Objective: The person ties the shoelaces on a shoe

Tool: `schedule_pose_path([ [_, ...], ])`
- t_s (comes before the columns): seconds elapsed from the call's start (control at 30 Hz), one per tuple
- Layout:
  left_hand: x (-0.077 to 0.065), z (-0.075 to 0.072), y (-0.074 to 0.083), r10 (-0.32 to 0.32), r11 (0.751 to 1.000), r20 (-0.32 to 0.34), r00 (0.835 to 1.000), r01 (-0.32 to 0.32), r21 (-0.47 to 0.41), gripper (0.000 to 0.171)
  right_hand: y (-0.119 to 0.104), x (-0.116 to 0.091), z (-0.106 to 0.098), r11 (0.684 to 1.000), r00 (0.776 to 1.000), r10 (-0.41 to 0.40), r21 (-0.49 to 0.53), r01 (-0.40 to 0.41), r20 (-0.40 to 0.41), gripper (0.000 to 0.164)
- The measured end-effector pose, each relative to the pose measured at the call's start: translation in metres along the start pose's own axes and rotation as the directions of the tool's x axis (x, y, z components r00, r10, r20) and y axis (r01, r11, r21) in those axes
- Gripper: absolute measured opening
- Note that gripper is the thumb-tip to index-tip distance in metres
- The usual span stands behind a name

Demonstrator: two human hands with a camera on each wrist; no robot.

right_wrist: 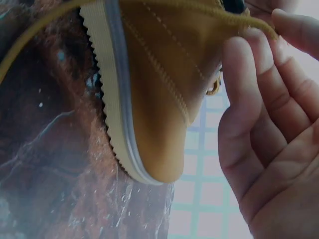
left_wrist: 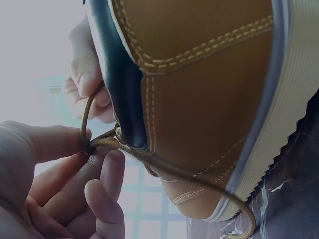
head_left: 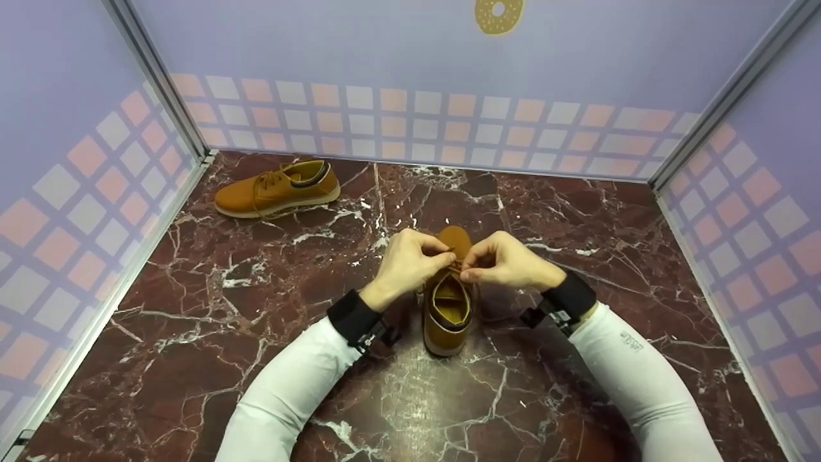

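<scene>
A tan lace-up shoe [head_left: 444, 335] stands on the dark red marbled floor between both hands, its toe pointing away from me. Over its tongue, my left hand [head_left: 410, 262] pinches a brown shoelace [left_wrist: 172, 169] between thumb and index finger; the lace forms a small loop there. My right hand [head_left: 503, 260] pinches the lace from the other side, close to the left fingertips. In the right wrist view, a lace end [right_wrist: 45, 20] runs from the right fingers [right_wrist: 239, 69] across the shoe's side and past its pale ridged sole [right_wrist: 113, 99].
A matching tan shoe [head_left: 256, 196], laced, lies at the back left with its toe to the left. Purple panels [head_left: 449, 58] with pink and white squares enclose the marbled floor [head_left: 211, 308] at the back and both sides. Grey metal posts [head_left: 160, 77] stand at the corners.
</scene>
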State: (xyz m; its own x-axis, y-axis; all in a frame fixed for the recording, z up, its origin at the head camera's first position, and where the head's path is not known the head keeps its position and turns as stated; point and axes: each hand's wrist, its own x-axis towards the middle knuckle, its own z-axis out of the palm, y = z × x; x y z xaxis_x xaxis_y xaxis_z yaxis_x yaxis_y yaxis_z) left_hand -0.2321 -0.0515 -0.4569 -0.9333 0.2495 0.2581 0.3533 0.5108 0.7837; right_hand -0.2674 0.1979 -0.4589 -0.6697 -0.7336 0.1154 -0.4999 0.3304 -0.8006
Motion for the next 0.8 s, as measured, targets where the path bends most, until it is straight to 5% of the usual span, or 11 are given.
schedule_pose_path([
  [0.47, 0.000, 0.001, 0.000, -0.025, 0.998, 0.018, 1.000, 0.026, -0.055, 0.015, 0.009, -0.006, -0.006, 0.995, 0.995, 0.099, 0.014, -0.099, -0.014, 0.006],
  [0.8, 0.001, 0.001, -0.001, -0.013, 0.997, 0.027, 1.000, 0.015, -0.081, 0.016, 0.005, 0.005, -0.001, 0.997, 0.993, 0.061, -0.033, -0.065, -0.096, 0.007],
])
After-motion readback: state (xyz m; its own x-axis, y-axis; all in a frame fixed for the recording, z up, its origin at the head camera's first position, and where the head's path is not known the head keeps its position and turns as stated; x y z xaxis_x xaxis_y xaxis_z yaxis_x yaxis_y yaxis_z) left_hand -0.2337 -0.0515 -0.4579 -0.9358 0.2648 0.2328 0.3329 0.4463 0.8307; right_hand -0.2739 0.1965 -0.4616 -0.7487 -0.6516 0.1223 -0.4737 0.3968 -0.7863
